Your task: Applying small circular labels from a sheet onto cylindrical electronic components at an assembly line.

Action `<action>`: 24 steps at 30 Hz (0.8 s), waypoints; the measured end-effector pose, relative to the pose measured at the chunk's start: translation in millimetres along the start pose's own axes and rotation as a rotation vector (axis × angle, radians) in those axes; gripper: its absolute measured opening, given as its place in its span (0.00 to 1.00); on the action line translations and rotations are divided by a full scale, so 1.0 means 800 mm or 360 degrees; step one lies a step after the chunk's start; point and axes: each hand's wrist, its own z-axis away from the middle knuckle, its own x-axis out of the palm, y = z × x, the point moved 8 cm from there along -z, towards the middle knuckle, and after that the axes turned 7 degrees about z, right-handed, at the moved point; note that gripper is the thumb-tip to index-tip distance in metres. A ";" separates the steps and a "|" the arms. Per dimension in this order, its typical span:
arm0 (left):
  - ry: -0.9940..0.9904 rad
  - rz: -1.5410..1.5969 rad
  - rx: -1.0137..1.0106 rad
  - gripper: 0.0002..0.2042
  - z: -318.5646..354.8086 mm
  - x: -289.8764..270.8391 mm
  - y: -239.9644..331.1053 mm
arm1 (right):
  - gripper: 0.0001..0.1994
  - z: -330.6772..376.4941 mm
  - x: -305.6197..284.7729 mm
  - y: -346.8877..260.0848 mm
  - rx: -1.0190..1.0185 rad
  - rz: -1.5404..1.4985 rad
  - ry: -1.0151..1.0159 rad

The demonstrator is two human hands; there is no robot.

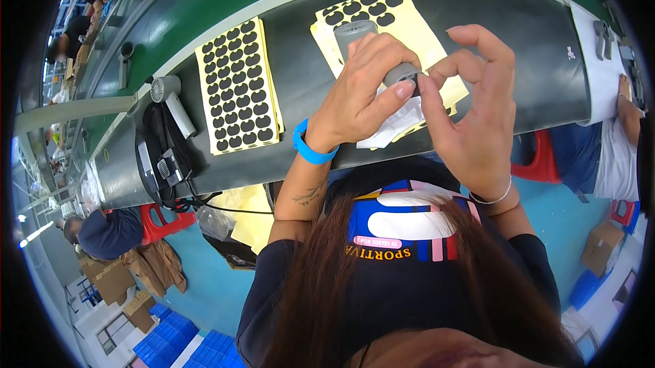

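Left hand (358,88) is clamped around a grey plastic cylinder-shaped part (361,39), long axis pointing away up-left over the dark bench (546,61). Right hand (471,109), fingers loosely apart, pinches at the cylinder's near end. Yellow sheets of black oval stickers (237,87) lie left.

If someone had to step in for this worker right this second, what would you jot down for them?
Left hand: wrapped around a small grey cylindrical part, holding it above the bench.
Right hand: fingertips pinched at the part's near end, apparently pressing on or placing something small; what it is cannot be seen.
Yellow sheet of black round pads lies to the left on the dark bench, nearly full. A second sheet sits under the hands.
A white hair-dryer-like tool rests at the bench's left end.
Done and left: how many parts are finished cannot be told.
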 end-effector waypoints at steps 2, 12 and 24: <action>-0.0007 0.0000 -0.0004 0.15 0.000 0.000 0.000 | 0.25 -0.004 -0.005 -0.003 -0.0012 0.0106 -0.0015; 0.0077 0.0233 -0.0118 0.18 0.008 -0.021 -0.007 | 0.25 -0.024 -0.008 0.009 0.0008 0.0123 -0.0062; 0.0368 0.0451 -0.0119 0.15 0.012 -0.041 -0.002 | 0.23 -0.022 0.058 -0.003 -0.0326 -0.0526 -0.0351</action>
